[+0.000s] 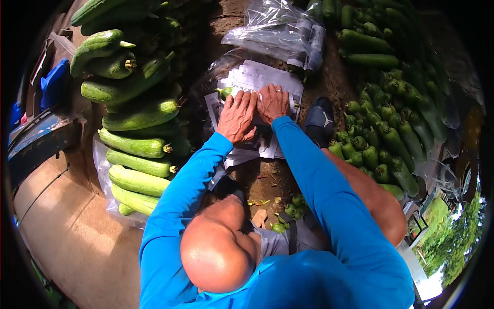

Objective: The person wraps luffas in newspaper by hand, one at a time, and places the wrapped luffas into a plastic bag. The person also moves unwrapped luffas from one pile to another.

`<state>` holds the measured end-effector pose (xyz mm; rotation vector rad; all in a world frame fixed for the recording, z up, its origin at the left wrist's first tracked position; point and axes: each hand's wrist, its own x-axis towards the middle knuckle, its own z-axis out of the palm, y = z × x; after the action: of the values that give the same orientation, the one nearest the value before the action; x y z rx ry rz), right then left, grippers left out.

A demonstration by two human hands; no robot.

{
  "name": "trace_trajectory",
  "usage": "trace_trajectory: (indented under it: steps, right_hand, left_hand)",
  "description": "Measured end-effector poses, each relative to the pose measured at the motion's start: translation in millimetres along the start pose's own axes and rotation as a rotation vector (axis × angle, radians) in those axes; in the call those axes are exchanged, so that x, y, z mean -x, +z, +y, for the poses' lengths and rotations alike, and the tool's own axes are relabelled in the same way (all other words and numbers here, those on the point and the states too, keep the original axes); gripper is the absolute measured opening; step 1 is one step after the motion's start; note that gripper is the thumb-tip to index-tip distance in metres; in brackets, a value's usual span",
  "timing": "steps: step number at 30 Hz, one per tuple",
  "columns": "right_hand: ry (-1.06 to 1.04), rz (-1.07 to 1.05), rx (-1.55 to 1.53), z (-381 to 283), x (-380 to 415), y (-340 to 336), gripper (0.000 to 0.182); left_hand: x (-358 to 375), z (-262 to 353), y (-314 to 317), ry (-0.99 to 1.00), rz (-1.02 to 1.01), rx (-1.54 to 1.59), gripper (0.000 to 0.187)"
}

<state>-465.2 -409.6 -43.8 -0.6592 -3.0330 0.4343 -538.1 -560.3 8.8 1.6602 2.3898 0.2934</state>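
Four fingers of the left hand [237,116], straight and nearly together, thumb apart, touch printed papers [261,77] beside a glossy green vegetable [225,92] lying there, partly hidden. The right hand [273,104] bends its fingers onto the papers; whether it pinches them, I cannot tell.

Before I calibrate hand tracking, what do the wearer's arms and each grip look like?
Long, bright blue sleeves cover both arms: the left sleeve and right sleeve end near the wrists. The left grip and right grip are ungloved; the right seems to have a ring. No cables show.
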Motion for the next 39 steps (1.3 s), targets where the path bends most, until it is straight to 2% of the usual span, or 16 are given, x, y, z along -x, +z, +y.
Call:
trace_trajectory:
  steps: [4,7,9,11,12,13,17,20,22,27,28,30,33,36,38,39]
  right_hand:
    - [0.023,-0.097,0.061,5,-21,-6,0.029]
    - [0.104,-0.227,-0.19,24,-28,2,0.028]
    - [0.07,0.055,-0.447,45,-33,21,0.033]
    - [-0.047,0.022,-0.386,36,-22,-8,0.037]
    - [-0.158,-0.003,-0.331,27,-14,-29,0.042]
    - [-0.215,-0.129,-0.189,20,-5,-42,0.062]
    - [-0.245,-0.037,-0.051,19,5,-19,0.087]
    - [-0.216,-0.112,0.067,21,-3,-26,0.086]
    - [-0.212,-0.111,0.133,24,-9,-28,0.085]
    - [-0.028,-0.156,0.117,32,-56,-31,0.065]
    - [-0.001,-0.351,0.083,34,-70,-39,0.072]
    - [0.073,-0.493,0.055,33,-86,-53,0.082]
    - [0.079,-0.92,-0.205,60,-119,-65,0.087]
    - [0.458,-0.979,-1.15,45,-77,-136,0.075]
    - [0.648,-1.202,-1.381,56,-74,-153,0.062]
    - [0.538,-1.423,-1.566,61,-72,-157,0.059]
  left_hand:
    - [-11,-12,17,-0.016,-0.067,-0.087,0.114]
    - [-20,-12,30,-0.04,-0.046,-0.1,0.111]
    - [-29,-12,34,-0.065,-0.056,-0.152,0.105]
    - [-39,-20,38,-0.055,-0.052,-0.135,0.101]
    - [-45,-26,41,-0.035,-0.049,-0.127,0.098]
    - [-53,-32,44,-0.01,0.04,-0.078,0.084]
    - [-81,-47,46,-0.011,-0.047,-0.059,0.071]
    - [-89,-50,49,-0.038,-0.096,-0.052,0.074]
    - [-81,-44,36,-0.039,-0.067,-0.081,0.088]
    - [-61,-30,0,-0.047,0.145,0.105,0.082]
    - [-60,-28,-8,-0.069,0.181,0.143,0.08]
    - [-55,-26,-29,-0.125,0.182,0.154,0.078]
    - [-46,-24,-55,-0.041,0.175,0.062,0.088]
    - [-41,-14,-78,0.051,0.142,0.035,0.093]
    - [-45,-4,-89,0.09,0.257,0.019,0.093]
    - [-49,1,-97,0.104,0.272,0.029,0.092]
